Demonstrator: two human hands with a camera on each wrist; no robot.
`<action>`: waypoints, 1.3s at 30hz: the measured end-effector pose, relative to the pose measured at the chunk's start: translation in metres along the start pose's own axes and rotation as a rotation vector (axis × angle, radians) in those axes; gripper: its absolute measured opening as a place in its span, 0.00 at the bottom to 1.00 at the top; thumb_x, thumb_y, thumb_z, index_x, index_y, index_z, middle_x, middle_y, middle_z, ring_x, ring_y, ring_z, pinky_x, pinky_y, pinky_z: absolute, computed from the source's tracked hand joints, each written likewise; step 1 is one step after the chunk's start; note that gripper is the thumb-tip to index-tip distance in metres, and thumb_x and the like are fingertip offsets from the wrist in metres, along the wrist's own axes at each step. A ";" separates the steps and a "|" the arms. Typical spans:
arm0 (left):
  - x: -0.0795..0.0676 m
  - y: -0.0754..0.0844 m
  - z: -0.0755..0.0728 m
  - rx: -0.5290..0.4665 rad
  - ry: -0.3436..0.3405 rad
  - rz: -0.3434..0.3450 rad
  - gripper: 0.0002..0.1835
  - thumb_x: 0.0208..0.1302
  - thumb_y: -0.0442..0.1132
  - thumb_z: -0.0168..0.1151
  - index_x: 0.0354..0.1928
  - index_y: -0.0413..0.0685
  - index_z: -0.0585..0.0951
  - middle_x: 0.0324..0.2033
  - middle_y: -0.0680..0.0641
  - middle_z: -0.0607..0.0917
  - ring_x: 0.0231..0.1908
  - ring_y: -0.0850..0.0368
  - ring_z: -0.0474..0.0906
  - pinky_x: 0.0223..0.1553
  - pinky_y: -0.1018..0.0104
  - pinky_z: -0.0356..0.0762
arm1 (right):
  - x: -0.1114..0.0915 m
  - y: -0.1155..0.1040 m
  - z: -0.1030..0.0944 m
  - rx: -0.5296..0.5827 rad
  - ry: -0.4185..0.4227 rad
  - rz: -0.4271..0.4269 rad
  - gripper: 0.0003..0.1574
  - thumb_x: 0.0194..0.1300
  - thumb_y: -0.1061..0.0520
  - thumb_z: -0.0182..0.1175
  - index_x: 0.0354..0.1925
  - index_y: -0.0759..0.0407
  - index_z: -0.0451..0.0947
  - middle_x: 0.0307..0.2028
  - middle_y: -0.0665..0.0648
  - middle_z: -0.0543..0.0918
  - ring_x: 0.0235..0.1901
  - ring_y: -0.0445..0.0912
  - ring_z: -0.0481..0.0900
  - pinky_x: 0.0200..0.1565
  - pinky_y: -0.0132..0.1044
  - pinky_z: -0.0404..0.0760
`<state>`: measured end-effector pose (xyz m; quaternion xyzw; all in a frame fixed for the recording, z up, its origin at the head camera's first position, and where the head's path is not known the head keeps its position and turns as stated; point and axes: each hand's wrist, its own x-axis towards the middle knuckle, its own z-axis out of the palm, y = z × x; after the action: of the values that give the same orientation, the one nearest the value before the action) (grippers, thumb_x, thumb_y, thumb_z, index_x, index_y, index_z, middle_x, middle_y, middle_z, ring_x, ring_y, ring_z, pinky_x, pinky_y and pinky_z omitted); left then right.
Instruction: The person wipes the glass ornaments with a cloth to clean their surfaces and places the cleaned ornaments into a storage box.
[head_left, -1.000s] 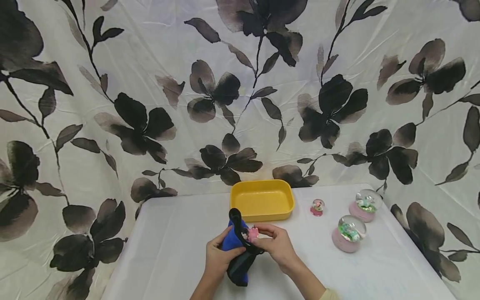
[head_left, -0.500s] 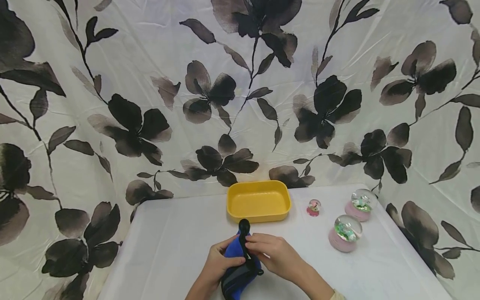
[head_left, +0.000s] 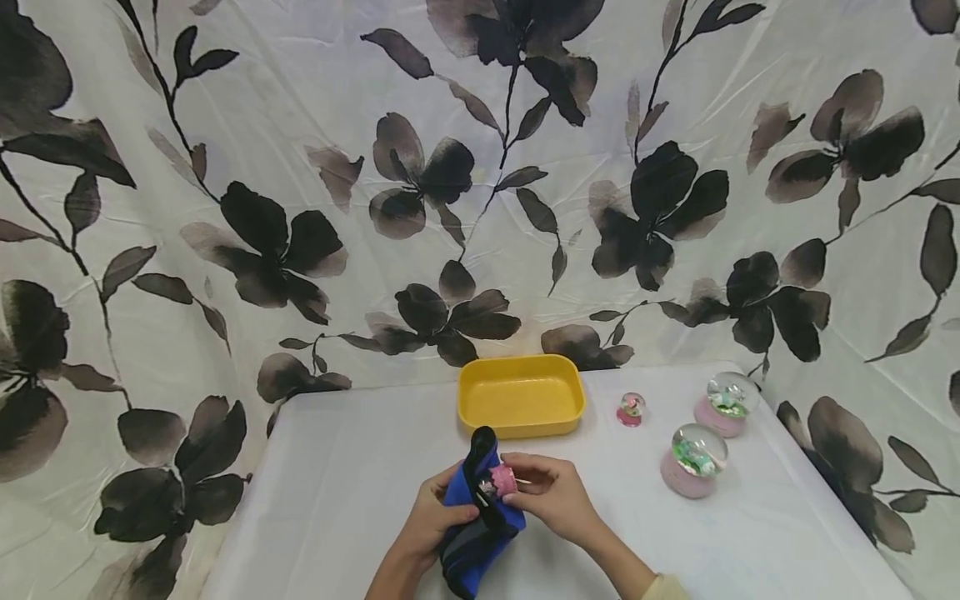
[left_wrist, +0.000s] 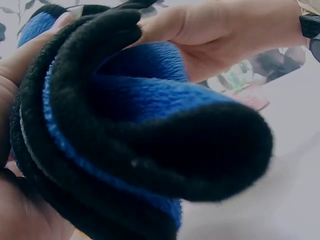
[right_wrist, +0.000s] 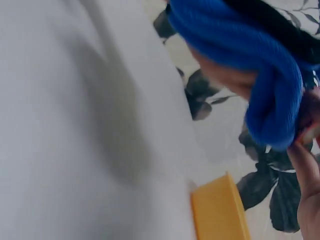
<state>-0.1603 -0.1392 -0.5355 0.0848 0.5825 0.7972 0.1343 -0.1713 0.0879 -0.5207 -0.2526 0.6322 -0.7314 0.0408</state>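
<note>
My left hand (head_left: 431,518) grips a folded blue cloth with black edging and stripes (head_left: 495,552), its thumb across the front. Fills of the same cloth fill much of the left wrist view. At the cloth's right side my right hand (head_left: 558,497) pinches a small snow globe by its pink base (head_left: 504,480). The clear ball of that globe lies against the cloth's black edge, partly covered by the folds. In the right wrist view a bunched blue fold (right_wrist: 272,100) hangs beside the right fingertips, and the globe is mostly hidden.
Behind the hands a yellow tray (head_left: 521,432) stands on the white table (head_left: 337,483). To its right is another small snow globe (head_left: 631,410), with two larger pink-based snow globes (head_left: 688,479) farther right. A floral curtain (head_left: 300,100) hangs behind the table.
The pink base, visible a second ago and hidden by the right fingers half a second ago, shows again. The cloth has turned in the left hand. The tray and standing globes have stayed put.
</note>
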 end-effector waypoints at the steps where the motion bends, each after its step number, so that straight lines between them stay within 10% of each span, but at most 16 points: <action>1: 0.001 -0.001 0.001 0.003 0.019 0.009 0.38 0.51 0.28 0.71 0.66 0.34 0.69 0.54 0.40 0.80 0.50 0.48 0.76 0.50 0.60 0.76 | -0.001 0.001 0.002 0.013 0.037 0.026 0.31 0.53 0.69 0.70 0.57 0.72 0.75 0.55 0.69 0.78 0.52 0.54 0.80 0.48 0.43 0.79; 9: 0.006 -0.013 0.010 0.201 0.193 0.059 0.40 0.43 0.32 0.79 0.62 0.39 0.75 0.52 0.38 0.81 0.50 0.48 0.78 0.49 0.61 0.78 | -0.012 0.000 0.014 -0.031 0.295 0.276 0.28 0.53 0.65 0.72 0.53 0.69 0.79 0.51 0.66 0.82 0.41 0.52 0.85 0.38 0.38 0.83; 18: 0.001 -0.011 0.015 0.596 0.127 0.109 0.32 0.39 0.43 0.82 0.53 0.58 0.84 0.57 0.41 0.79 0.60 0.39 0.71 0.59 0.38 0.63 | 0.002 -0.024 0.000 -0.505 0.067 0.318 0.18 0.52 0.57 0.71 0.42 0.63 0.86 0.35 0.54 0.87 0.23 0.42 0.83 0.25 0.35 0.80; 22: 0.001 -0.013 0.012 0.548 0.075 0.114 0.32 0.40 0.41 0.82 0.53 0.56 0.84 0.56 0.44 0.80 0.59 0.41 0.73 0.58 0.41 0.66 | 0.010 -0.034 -0.010 -0.500 -0.036 0.337 0.16 0.49 0.56 0.74 0.38 0.58 0.87 0.34 0.51 0.86 0.29 0.43 0.82 0.30 0.37 0.81; 28: 0.002 -0.004 0.011 0.345 0.039 0.088 0.33 0.39 0.30 0.80 0.55 0.43 0.82 0.50 0.44 0.84 0.53 0.47 0.76 0.55 0.58 0.71 | 0.016 -0.030 -0.028 -0.140 -0.110 0.458 0.20 0.51 0.58 0.74 0.45 0.62 0.85 0.40 0.58 0.86 0.36 0.51 0.84 0.36 0.46 0.84; 34: 0.007 -0.001 0.013 0.145 0.073 0.111 0.35 0.42 0.26 0.76 0.58 0.36 0.78 0.50 0.42 0.83 0.52 0.49 0.77 0.53 0.61 0.74 | 0.010 -0.018 -0.026 0.047 -0.021 0.427 0.28 0.55 0.62 0.71 0.53 0.70 0.78 0.46 0.65 0.83 0.39 0.53 0.84 0.43 0.45 0.82; 39: 0.002 -0.007 0.016 0.062 0.188 0.078 0.37 0.43 0.25 0.75 0.61 0.33 0.75 0.50 0.40 0.83 0.49 0.50 0.78 0.50 0.61 0.77 | -0.002 -0.012 -0.007 -0.060 0.097 0.267 0.29 0.52 0.61 0.74 0.53 0.68 0.79 0.47 0.62 0.84 0.40 0.51 0.85 0.41 0.40 0.83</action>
<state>-0.1566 -0.1225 -0.5376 0.0363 0.6131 0.7878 0.0452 -0.1694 0.0975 -0.5100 -0.1317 0.6830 -0.7115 0.0997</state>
